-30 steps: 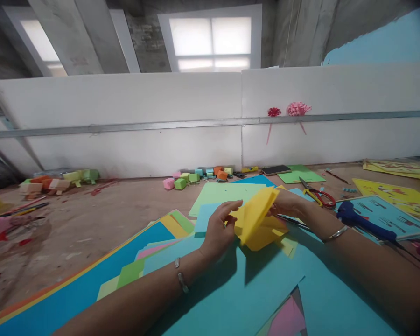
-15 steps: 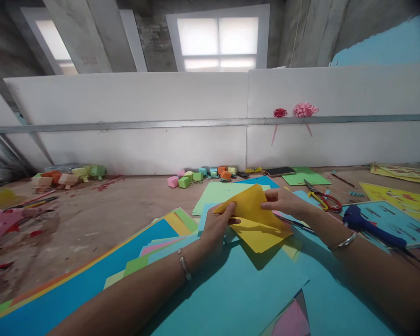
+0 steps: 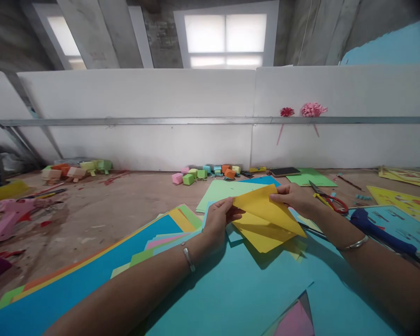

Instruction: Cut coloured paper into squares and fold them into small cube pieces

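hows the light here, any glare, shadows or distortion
In the head view, the central window is washed out near white; in the head view, the yellow paper throws a dark shadow onto the light-blue paper; also in the head view, the left pillar leans, likely lens distortion.

A white panel wall stands behind the brown surface. A grey metal rail crosses the wall; one red flower and one ruffled pink flower are located at the rail. Along the wall base: small multicoloured cubes, a flat black rectangular object and a bright green sheet. Far left: a pink gun-shaped tool. Right: metal scissors with red and yellow handles, near a dark blue tool
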The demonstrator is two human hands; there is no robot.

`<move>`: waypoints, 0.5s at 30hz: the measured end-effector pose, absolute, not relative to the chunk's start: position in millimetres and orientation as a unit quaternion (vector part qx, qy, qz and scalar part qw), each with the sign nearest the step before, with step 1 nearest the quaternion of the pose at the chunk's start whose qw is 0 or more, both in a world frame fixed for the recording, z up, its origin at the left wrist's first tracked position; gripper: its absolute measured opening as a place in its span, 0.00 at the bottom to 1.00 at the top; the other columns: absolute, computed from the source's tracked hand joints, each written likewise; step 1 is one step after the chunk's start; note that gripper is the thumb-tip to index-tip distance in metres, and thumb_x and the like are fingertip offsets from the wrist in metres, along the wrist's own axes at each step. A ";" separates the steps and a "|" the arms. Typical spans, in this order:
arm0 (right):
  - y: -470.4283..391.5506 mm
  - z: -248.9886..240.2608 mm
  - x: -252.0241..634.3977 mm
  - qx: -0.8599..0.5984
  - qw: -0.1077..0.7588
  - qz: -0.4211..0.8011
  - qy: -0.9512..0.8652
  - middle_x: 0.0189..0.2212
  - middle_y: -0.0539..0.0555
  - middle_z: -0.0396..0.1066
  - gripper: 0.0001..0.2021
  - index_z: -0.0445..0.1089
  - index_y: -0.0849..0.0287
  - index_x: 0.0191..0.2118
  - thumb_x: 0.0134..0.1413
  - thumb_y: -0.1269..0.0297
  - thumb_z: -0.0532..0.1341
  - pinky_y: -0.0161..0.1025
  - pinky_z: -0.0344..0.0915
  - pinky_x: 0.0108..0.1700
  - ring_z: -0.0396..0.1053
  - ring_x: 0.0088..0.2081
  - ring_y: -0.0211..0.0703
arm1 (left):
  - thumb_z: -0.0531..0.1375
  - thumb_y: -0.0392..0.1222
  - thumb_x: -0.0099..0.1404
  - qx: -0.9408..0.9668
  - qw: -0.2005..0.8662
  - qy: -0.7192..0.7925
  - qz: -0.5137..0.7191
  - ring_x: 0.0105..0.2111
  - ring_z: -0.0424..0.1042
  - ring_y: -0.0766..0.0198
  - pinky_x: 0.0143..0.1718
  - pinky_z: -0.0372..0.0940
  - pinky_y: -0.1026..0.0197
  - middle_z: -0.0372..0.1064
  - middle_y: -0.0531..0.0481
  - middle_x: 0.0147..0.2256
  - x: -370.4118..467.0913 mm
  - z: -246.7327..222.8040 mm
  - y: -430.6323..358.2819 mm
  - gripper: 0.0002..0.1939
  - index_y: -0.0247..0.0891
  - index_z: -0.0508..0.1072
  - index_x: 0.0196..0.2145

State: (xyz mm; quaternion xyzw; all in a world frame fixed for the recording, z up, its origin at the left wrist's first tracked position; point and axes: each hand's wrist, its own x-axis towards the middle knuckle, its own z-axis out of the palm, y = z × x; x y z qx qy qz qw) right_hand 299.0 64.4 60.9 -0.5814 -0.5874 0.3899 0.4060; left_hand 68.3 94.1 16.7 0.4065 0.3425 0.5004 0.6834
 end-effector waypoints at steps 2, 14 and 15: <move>64.8 60.5 299.1 -0.586 0.402 0.395 -0.583 0.21 0.52 0.69 0.18 0.73 0.61 0.24 0.35 0.50 0.71 0.36 0.58 0.26 0.65 0.25 0.40 | 0.63 0.46 0.62 0.402 0.686 0.341 0.501 0.27 0.76 0.64 0.27 0.70 0.68 0.76 0.43 0.28 67.9 17.6 93.9 0.13 0.32 0.76 0.31; 60.3 59.5 284.5 -0.575 0.403 0.446 -0.555 0.17 0.48 0.64 0.18 0.69 0.62 0.18 0.30 0.53 0.73 0.32 0.50 0.21 0.58 0.20 0.33 | 0.74 0.46 0.42 0.447 0.650 0.346 0.508 0.22 0.66 0.71 0.23 0.62 0.70 0.71 0.51 0.24 66.9 10.8 95.1 0.18 0.32 0.77 0.28; 59.9 59.8 283.2 -0.574 0.409 0.451 -0.548 0.16 0.48 0.63 0.19 0.68 0.62 0.17 0.29 0.54 0.74 0.32 0.50 0.20 0.58 0.20 0.32 | 0.74 0.47 0.42 0.444 0.647 0.350 0.511 0.21 0.64 0.72 0.22 0.61 0.70 0.70 0.52 0.24 66.4 11.1 96.0 0.18 0.33 0.76 0.27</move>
